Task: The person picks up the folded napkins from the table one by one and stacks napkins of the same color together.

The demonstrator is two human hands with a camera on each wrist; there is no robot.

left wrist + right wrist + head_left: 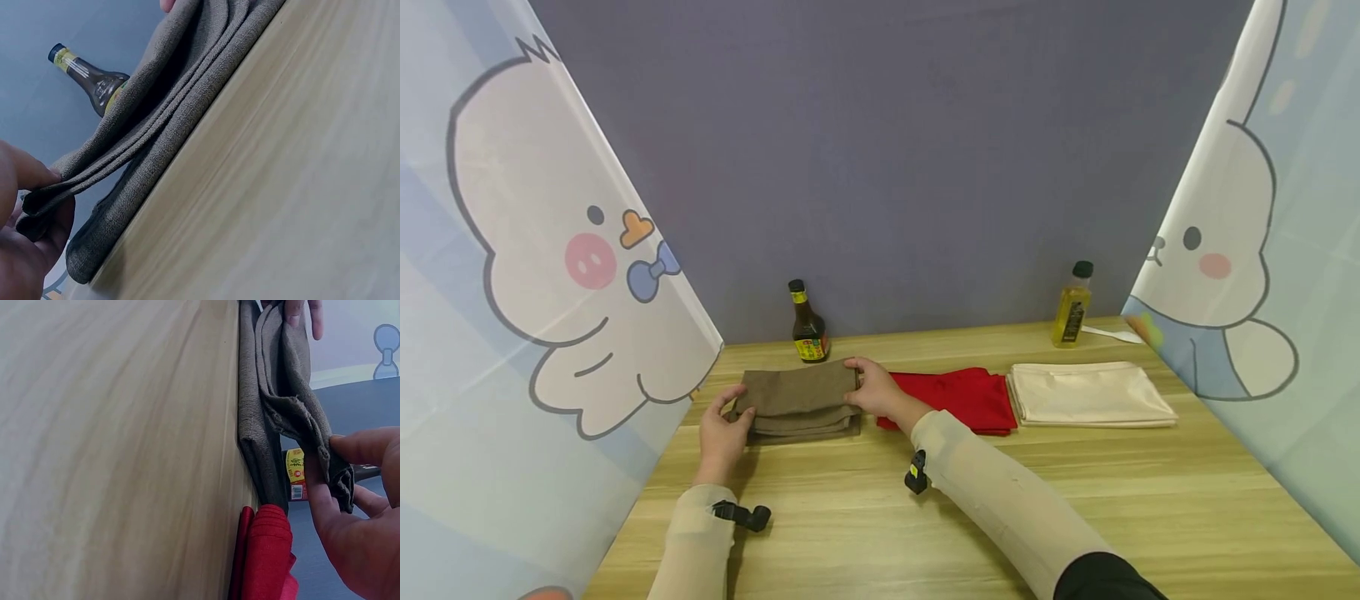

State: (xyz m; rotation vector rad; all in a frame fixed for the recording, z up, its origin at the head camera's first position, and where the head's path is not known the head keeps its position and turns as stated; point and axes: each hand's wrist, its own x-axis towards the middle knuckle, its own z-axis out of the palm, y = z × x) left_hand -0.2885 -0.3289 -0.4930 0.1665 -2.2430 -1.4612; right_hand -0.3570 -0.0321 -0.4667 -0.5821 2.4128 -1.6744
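Note:
A folded grey-brown cloth [797, 388] is held up at its two ends, over another folded cloth of the same colour [808, 432] on the table. My left hand [721, 433] pinches its left end between thumb and fingers; in the left wrist view, the layers of the upper cloth [112, 140] sag between the hands. At the other end my right hand [877, 390] grips the corner, thumb on one side and fingers on the other. The right wrist view shows the lower cloth [251, 403] lying flat, with a gap under the raised right end.
Right of the brown cloths lies a folded red cloth [958, 396], then a folded cream cloth [1090, 396]. A dark sauce bottle [808, 327] stands behind the brown cloths. At the back right are an oil bottle [1072, 310] and a white utensil [1116, 335]. Printed curtains flank the wooden table [850, 533].

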